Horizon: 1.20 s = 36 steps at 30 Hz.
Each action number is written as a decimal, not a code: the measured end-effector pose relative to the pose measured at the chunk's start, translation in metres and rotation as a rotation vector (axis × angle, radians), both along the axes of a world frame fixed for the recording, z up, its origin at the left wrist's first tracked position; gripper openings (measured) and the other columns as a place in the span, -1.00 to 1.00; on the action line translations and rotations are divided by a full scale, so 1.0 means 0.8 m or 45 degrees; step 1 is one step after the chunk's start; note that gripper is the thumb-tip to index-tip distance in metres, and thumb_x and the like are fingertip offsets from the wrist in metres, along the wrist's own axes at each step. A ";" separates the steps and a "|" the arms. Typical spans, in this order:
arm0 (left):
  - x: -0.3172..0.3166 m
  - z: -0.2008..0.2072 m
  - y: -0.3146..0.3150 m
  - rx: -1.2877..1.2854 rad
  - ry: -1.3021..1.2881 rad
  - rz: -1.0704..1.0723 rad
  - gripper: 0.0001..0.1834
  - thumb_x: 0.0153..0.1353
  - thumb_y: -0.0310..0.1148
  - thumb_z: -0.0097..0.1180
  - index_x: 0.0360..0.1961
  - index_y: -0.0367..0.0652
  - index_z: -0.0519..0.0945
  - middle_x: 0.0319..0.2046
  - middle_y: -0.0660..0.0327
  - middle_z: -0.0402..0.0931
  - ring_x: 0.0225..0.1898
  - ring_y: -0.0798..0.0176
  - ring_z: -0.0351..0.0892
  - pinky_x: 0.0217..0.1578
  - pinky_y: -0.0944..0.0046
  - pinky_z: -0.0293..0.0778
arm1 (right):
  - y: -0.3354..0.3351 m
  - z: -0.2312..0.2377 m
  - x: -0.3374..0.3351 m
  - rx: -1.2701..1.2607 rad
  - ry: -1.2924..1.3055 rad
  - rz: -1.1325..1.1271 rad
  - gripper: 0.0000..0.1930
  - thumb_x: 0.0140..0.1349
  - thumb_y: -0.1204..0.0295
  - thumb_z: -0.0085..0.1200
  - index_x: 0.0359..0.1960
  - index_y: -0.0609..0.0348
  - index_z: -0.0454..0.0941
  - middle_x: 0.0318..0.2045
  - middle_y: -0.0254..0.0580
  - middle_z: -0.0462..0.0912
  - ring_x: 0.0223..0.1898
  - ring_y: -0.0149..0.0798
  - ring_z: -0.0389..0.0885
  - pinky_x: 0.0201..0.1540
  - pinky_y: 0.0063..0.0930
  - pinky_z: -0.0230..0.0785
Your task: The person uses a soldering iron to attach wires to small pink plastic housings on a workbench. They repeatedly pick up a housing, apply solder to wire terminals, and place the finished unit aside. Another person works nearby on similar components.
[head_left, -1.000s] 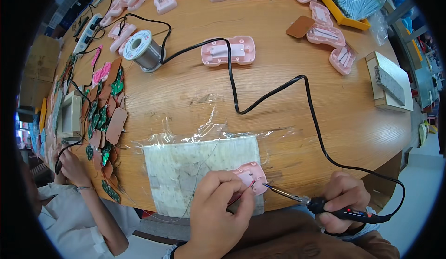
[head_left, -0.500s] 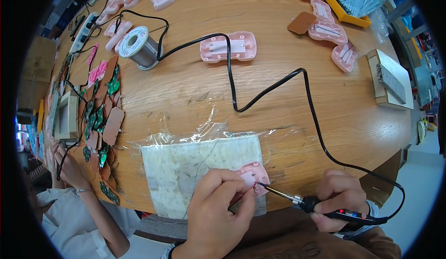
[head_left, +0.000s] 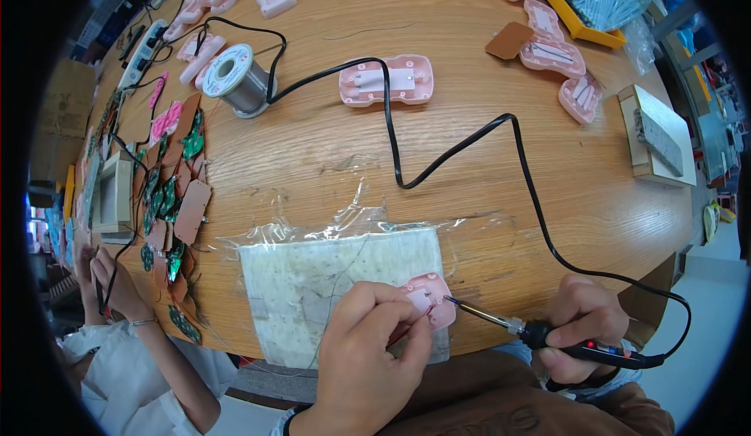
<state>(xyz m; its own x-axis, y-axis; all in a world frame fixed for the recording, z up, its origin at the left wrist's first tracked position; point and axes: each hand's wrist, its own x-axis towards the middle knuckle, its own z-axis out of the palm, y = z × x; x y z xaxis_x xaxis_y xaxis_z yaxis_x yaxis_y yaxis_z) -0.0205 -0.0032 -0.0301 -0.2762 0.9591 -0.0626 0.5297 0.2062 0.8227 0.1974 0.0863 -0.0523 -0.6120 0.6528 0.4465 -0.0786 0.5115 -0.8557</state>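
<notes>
My left hand (head_left: 375,350) is closed in a pinch at the near left edge of a small pink plastic housing (head_left: 440,317), its fingers hiding part of it. A thin red wire (head_left: 430,308) sticks out from the fingertips over the housing. My right hand (head_left: 583,330) grips a soldering iron (head_left: 540,334) by its black handle, which has a small red light. The iron's tip points left, over the housing's right part, a little apart from the wire. Under the housing lies a stained whitish cloth pad (head_left: 274,295) covered partly with clear film.
The iron's black cord (head_left: 450,154) winds across the table. A solder spool (head_left: 249,92), a pink housing (head_left: 407,80) and a pile of brown and green circuit boards (head_left: 188,209) lie beyond. More pink housings line the far edge. At left, another person's hands (head_left: 117,283) work.
The soldering iron's tip has drawn back from the wire toward the right, along with my right hand. My left hand and the pink housing have hardly moved.
</notes>
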 end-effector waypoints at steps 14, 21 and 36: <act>0.006 0.001 0.009 -0.030 0.083 0.029 -0.92 -0.03 -0.63 0.17 -0.51 -0.31 0.51 -0.47 0.08 0.44 -0.47 0.12 0.50 -0.45 0.27 0.44 | 0.004 -0.002 -0.011 -0.037 -0.060 0.057 -0.78 -0.17 0.56 0.33 -0.46 0.16 0.53 -0.64 -0.27 0.46 -0.68 -0.33 0.38 -0.66 -0.51 0.14; 0.004 0.005 0.013 -0.099 0.069 0.014 -0.93 -0.04 -0.62 0.17 -0.52 -0.31 0.52 -0.47 0.07 0.45 -0.46 0.11 0.52 -0.44 0.25 0.46 | 0.009 -0.004 -0.012 -0.044 -0.018 0.091 -0.77 -0.18 0.57 0.32 -0.45 0.18 0.53 -0.65 -0.27 0.45 -0.69 -0.33 0.37 -0.67 -0.51 0.13; -0.004 -0.016 0.003 -0.076 -0.017 -0.005 -0.90 -0.02 -0.51 0.19 -0.53 -0.31 0.52 -0.46 0.10 0.45 -0.48 0.13 0.54 -0.43 0.22 0.51 | 0.002 -0.019 0.006 -0.023 -0.002 -0.056 -0.74 -0.05 0.36 0.26 -0.43 0.07 0.38 -0.65 -0.34 0.36 -0.64 -0.40 0.28 -0.56 -0.51 0.06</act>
